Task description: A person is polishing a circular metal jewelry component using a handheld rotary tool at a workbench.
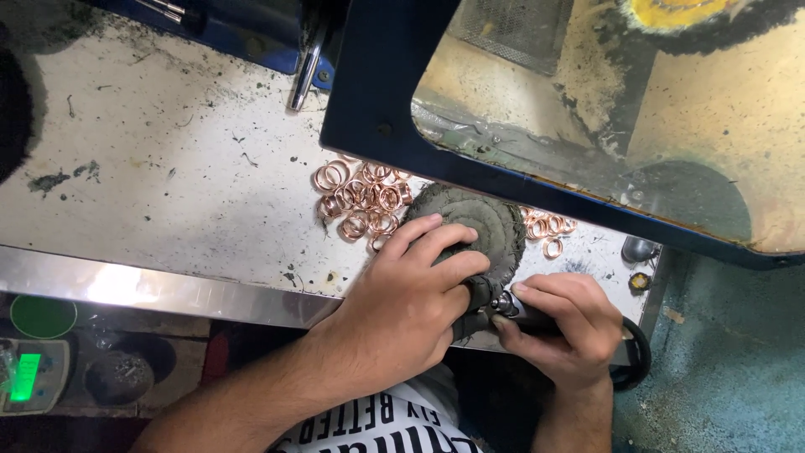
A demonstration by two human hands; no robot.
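Observation:
My left hand [402,302] lies over a round, grimy grey cloth buffing wheel [474,222] at the front of the workbench, fingers curled on its near edge. My right hand [562,323] grips a dark tool with a metal tip [506,304] pressed at the wheel's hub, between both hands. A heap of several shiny copper rings [360,197] lies just behind the wheel on the left, and a smaller cluster of copper rings [547,228] shows to its right.
The dirty white bench top [168,168] has a shiny metal front edge [151,289]. A blue-framed clear guard [377,101] covers a polishing machine at the back right. A green-lit scale [29,373] sits low left. A black cable [633,369] loops below my right hand.

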